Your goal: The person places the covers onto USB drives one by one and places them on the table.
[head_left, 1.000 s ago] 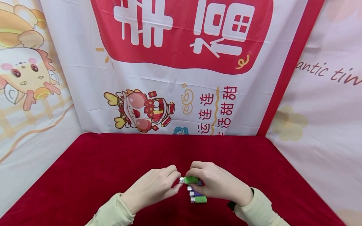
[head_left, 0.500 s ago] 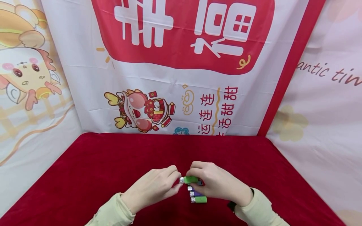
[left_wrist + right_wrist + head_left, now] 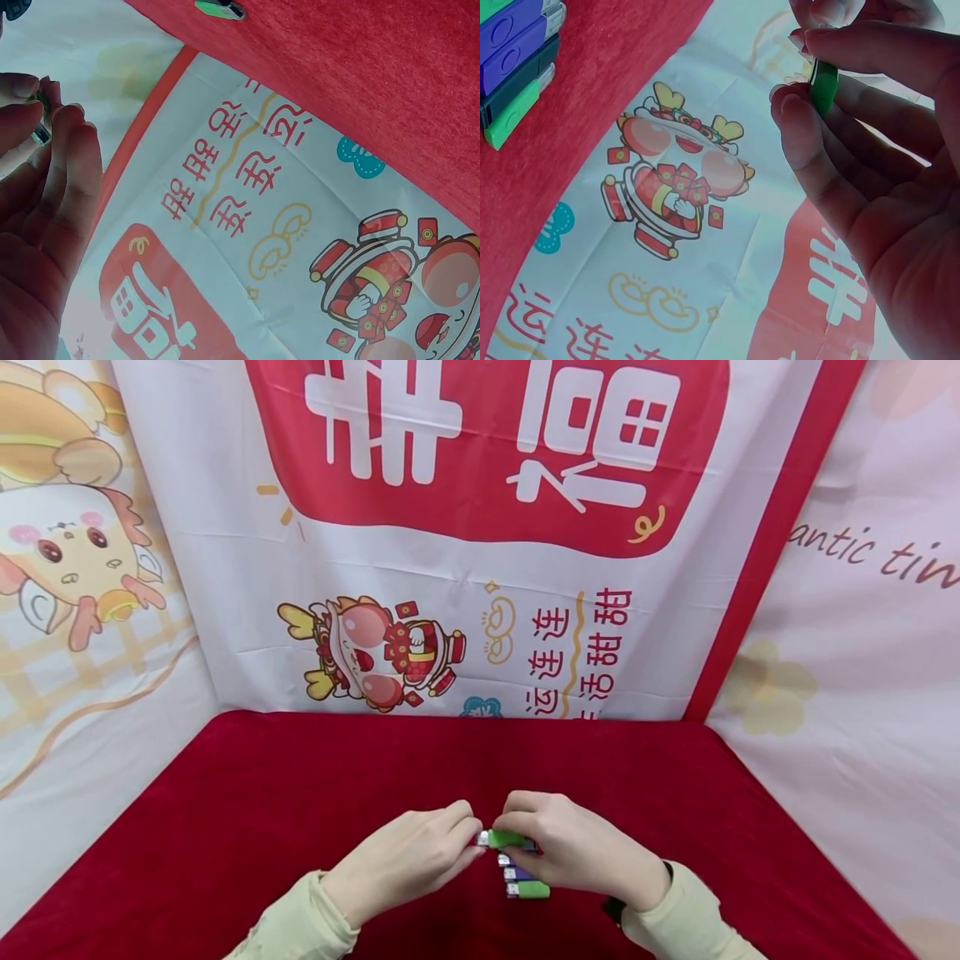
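A green USB flash drive (image 3: 504, 837) with a silver end is held above the table between both hands. My right hand (image 3: 573, 842) pinches its green body between thumb and fingers, as the right wrist view shows on the green drive (image 3: 824, 88). At the silver end are the thumb and fingertips of my left hand (image 3: 412, 857), which pinch it. Under and in front of the right hand lies a row of several drives, among them a purple one (image 3: 521, 875) and a green one (image 3: 531, 890). The right wrist view also shows a black drive (image 3: 525, 79) in that row.
Red cloth (image 3: 315, 793) covers the table. A printed white and red banner (image 3: 420, 568) rises behind it, with patterned hangings on the left (image 3: 82, 635) and right (image 3: 847, 643). A dark band sits at the right wrist by the sleeve (image 3: 686, 914).
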